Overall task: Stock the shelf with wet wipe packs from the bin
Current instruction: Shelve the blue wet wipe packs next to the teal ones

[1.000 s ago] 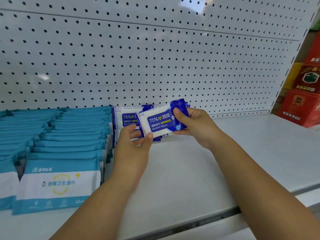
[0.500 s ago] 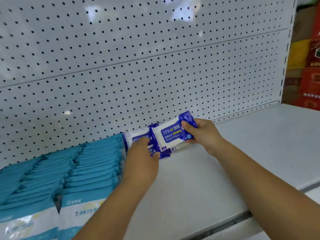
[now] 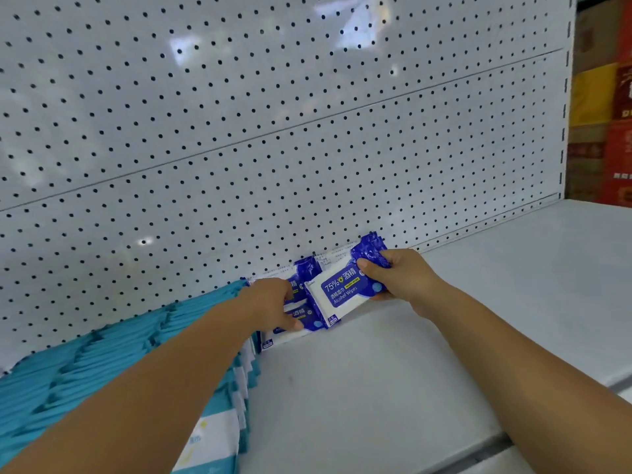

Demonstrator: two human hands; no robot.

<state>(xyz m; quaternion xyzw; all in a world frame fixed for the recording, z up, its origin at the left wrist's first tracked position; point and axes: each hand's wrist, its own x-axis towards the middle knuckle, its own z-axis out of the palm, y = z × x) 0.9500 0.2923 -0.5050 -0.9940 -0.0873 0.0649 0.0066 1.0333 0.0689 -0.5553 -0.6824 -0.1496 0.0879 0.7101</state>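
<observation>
Blue wipe pack (image 3: 342, 293) in right hand (image 3: 400, 276) partly covers shelved packs (image 3: 307, 268).

Bright; pegboard (image 3: 273, 131) glare; wide-angle edge distort.

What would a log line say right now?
step: adding wipe pack to row | right hand: grips it by its blue end | left hand: holds shelved blue packs | beside them: teal packs

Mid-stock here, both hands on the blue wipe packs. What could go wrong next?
1. The right hand grips the held pack by one end only, so it could twist or slip while being slotted in.
2. The left hand holds the standing blue packs; releasing early might let them tip forward onto the shelf.
</observation>
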